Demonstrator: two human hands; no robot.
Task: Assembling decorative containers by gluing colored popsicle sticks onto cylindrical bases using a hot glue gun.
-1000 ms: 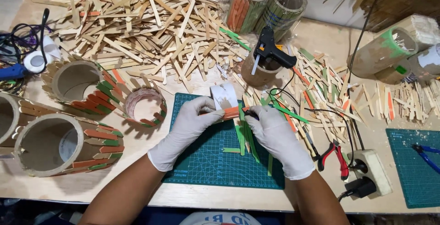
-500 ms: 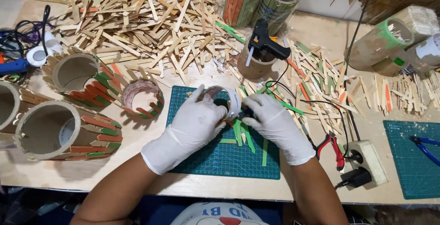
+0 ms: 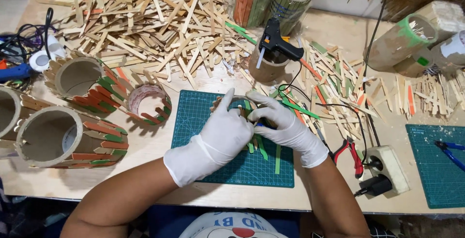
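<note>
Looks like mid-assembly: both gloved hands, left hand [image 3: 224, 132] and right hand [image 3: 283, 126], pinch a small stick-covered ring [image 3: 236, 106] over the green mat [image 3: 203, 117], frame center. Next probably needs glue gun [image 3: 276, 41].

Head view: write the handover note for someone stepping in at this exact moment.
Left hand, gloved: closed over a small stick-covered piece above the green cutting mat.
Right hand, gloved: pressing the same piece from the other side; the grip is hidden by the fingers.
Loose green sticks lie on the mat under the hands.
Glue gun stands in a cup behind the mat.
Three stick-clad tubes and a small ring lie to the left.
The big stick pile remains unused.
</note>
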